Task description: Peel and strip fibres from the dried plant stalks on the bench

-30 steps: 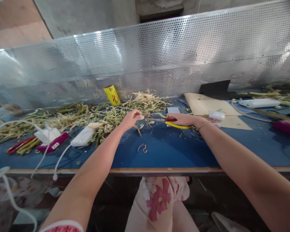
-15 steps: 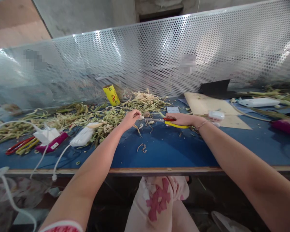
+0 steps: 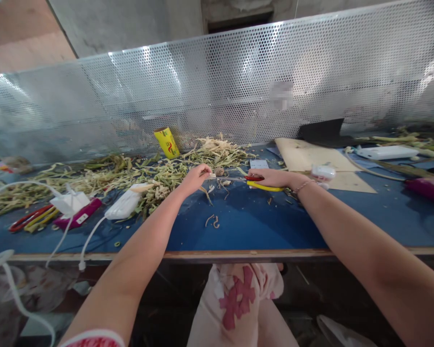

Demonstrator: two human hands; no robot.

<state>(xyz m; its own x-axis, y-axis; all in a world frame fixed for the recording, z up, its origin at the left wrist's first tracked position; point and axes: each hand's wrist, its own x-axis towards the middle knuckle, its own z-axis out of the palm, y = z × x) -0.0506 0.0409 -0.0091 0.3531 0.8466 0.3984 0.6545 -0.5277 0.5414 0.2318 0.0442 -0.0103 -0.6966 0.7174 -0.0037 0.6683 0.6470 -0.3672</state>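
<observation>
My right hand [image 3: 269, 178] is closed round a pair of scissors [image 3: 262, 184] with one red and one yellow handle. Their metal blades point left, toward my left hand [image 3: 197, 177]. The fingers of that hand are pinched on a small whitish piece [image 3: 211, 176] at the blade tips; its kind is too small to make out. Just behind the tips lies a small brownish lump [image 3: 219, 171]. A few thin dry scraps [image 3: 214, 221] lie on the blue tabletop [image 3: 238, 229] in front of my hands.
Dry plant strips [image 3: 159, 180] spread behind and left of my hands, with a yellow packet [image 3: 167, 142] among them. A white power strip [image 3: 125, 202], cables and more scissors [image 3: 32, 218] are at left. Cardboard [image 3: 311, 156] and a clear jar [image 3: 323, 172] lie right. A perforated metal screen [image 3: 217, 91] backs the table.
</observation>
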